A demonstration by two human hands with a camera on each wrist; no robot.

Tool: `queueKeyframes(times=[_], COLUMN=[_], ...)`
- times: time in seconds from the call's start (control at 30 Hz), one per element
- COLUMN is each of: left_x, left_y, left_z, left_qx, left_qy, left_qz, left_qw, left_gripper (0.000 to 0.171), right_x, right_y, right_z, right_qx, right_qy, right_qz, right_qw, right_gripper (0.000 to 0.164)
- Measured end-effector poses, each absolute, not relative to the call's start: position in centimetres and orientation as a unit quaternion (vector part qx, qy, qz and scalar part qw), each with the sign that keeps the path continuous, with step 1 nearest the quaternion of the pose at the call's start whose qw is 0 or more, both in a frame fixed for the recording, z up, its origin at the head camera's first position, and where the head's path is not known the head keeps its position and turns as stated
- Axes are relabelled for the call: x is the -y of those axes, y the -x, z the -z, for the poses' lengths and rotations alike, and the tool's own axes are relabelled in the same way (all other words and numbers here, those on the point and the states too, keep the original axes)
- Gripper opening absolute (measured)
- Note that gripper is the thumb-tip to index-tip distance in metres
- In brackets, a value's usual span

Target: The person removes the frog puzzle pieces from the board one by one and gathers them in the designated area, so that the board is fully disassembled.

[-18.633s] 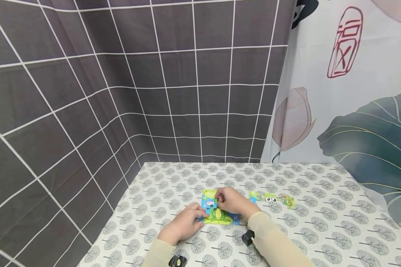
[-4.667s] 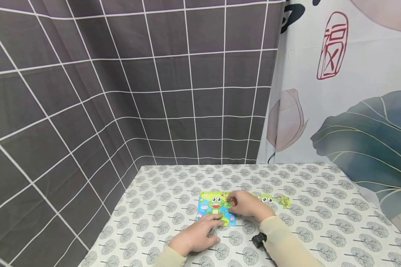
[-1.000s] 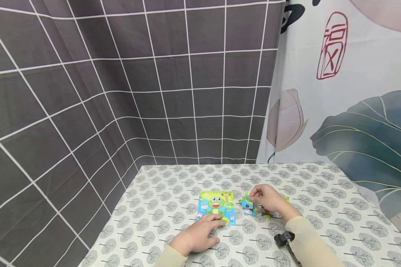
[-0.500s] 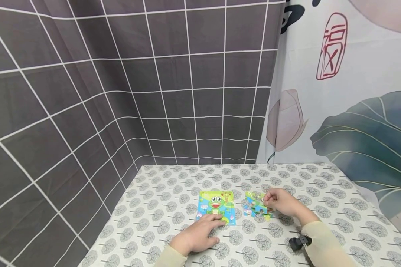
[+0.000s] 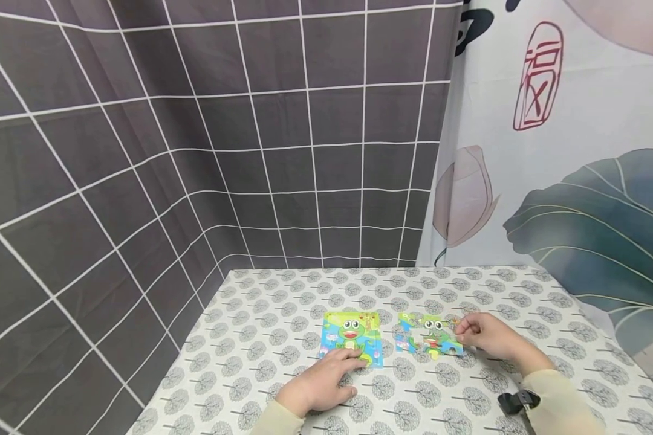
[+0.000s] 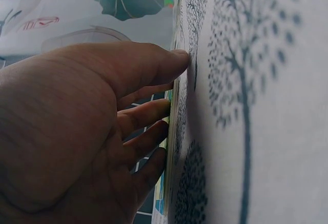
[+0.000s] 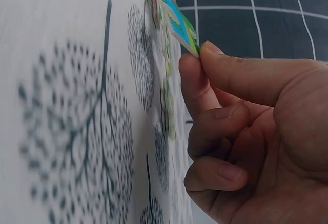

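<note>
On the table lies a square frog jigsaw puzzle (image 5: 334, 332), its pieces fitted together into one picture. My left hand (image 5: 322, 383) rests on its lower part with the fingers laid out straight, covering some of the frog. In the left wrist view those fingers (image 6: 146, 114) touch the puzzle's surface. To the right, my right hand (image 5: 490, 337) pinches a blue and green puzzle piece (image 7: 179, 21) between thumb and index finger, tilted above the table. Under and beside it lie several loose puzzle pieces (image 5: 405, 345), one with the frog's eyes (image 5: 433, 325).
A pale tablecloth (image 5: 272, 338) printed with grey trees covers the table. Behind it hangs a dark curtain with a white grid (image 5: 294, 169), and at the right a white one with a leaf print (image 5: 604, 223). A black strap mount (image 5: 518, 401) is on the right wrist.
The left puzzle, partly built in the oldest frame, now shows the whole frog. Over the last second my right hand carries a piece rightward across the loose pieces. My left hand stays put.
</note>
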State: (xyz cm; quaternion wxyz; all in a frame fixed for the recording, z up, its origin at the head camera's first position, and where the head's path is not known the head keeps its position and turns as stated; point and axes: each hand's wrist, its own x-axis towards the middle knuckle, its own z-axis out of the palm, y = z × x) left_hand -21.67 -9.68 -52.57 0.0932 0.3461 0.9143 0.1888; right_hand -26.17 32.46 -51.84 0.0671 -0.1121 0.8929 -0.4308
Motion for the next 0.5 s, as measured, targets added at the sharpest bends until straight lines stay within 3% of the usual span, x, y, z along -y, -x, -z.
queueKeyframes(times=[0.5], left_x=[9.8], left_y=[21.7], left_z=[52.7], left_qx=[-0.913], left_qy=[-0.350], left_qz=[-0.192], left_qw=[0.087], left_gripper=[0.057], right_x=[-34.7], right_y=[25.7], right_z=[52.6], right_qx=[-0.904], right_qy=[0.060], right_qz=[0.416], right_qw=[0.085], right_gripper=[0.012])
